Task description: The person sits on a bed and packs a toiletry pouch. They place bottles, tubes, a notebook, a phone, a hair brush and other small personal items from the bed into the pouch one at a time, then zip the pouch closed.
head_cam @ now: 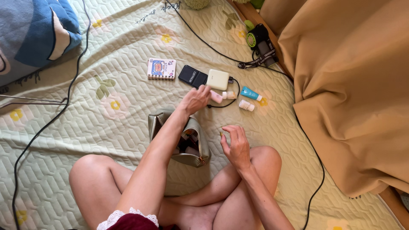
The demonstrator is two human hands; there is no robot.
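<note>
The left hand [195, 99] is extended forward over the quilted green bed cover [119, 110], with its fingers closed on a small pink tube [216, 96] lying just below the cream power bank [218, 79] and beside the black compact case [192, 76]. The right hand [235, 146] hovers above the right knee, fingers loosely spread and gripping nothing, just right of the open olive zip pouch [194, 147]. A teal tube [251, 93], a small white bottle [246, 105] and a spiral notebook [161, 69] lie near the row.
</note>
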